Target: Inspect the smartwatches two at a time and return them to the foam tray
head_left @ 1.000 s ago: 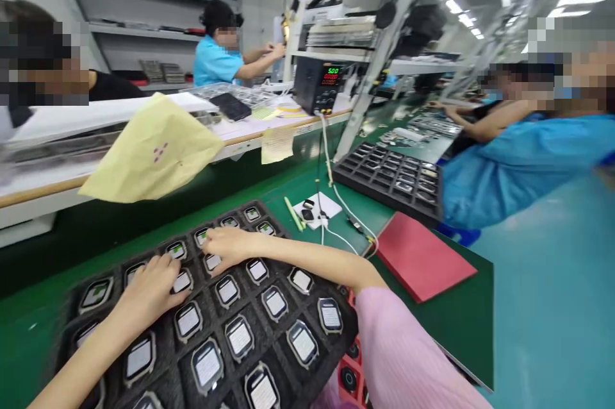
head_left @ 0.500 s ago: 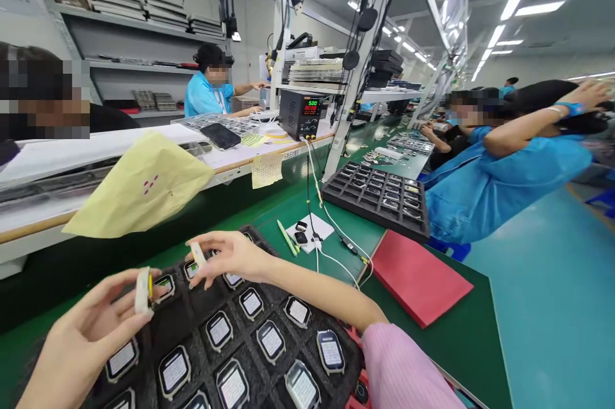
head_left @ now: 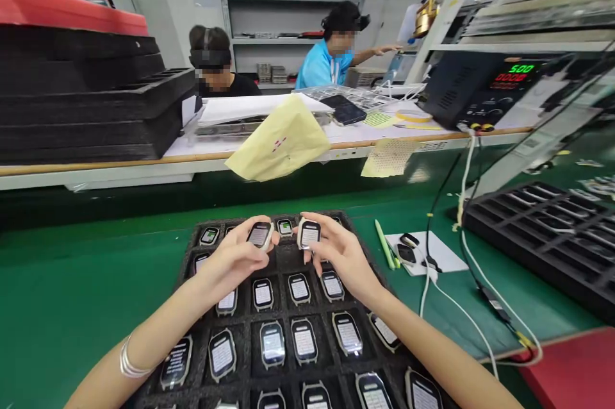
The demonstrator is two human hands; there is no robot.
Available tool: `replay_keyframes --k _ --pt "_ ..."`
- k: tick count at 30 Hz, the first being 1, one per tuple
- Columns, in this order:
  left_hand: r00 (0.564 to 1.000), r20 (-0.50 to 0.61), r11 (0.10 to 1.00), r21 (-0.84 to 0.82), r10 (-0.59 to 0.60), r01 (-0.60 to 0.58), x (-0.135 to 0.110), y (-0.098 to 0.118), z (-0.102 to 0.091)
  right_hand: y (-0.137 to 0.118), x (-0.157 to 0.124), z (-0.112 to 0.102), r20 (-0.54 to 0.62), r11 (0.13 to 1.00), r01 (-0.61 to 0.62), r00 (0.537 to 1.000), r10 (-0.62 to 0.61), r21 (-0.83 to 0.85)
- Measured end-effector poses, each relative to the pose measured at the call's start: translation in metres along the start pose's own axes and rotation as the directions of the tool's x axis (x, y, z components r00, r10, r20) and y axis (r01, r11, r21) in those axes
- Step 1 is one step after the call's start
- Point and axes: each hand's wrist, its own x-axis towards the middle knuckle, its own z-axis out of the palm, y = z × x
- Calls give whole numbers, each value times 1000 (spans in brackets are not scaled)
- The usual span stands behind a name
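A black foam tray (head_left: 283, 260) lies on the green bench in front of me, its pockets filled with several smartwatch bodies (head_left: 304, 338) showing lit screens. My left hand (head_left: 235, 258) is closed on one watch body (head_left: 259, 234), held above the tray's far rows with its screen facing me. My right hand (head_left: 339, 254) grips a second watch body (head_left: 309, 233) the same way, right beside the first. Both hands hover close together over the tray's middle.
A green pen (head_left: 383, 242) and a white pad (head_left: 427, 254) with small black parts lie right of the tray. White and black cables (head_left: 468, 281) run to a power supply (head_left: 485, 79). Another black tray (head_left: 552, 229) and stacked trays (head_left: 81, 108) flank the bench. Two people sit behind.
Both hands lifted a watch body out of the tray and brought them together, screens up. The camera swung left, so the blue-shirted neighbour and red tray left the view.
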Motion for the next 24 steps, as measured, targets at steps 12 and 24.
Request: replay_keyframes --k 12,24 --pt "987 112 993 19 -114 113 -6 -9 1 -1 -2 1 -85 996 34 996 -41 -84" --pt "996 86 986 166 -38 23 -7 -13 -1 -5 -6 3 -37 997 40 998 -42 -66"
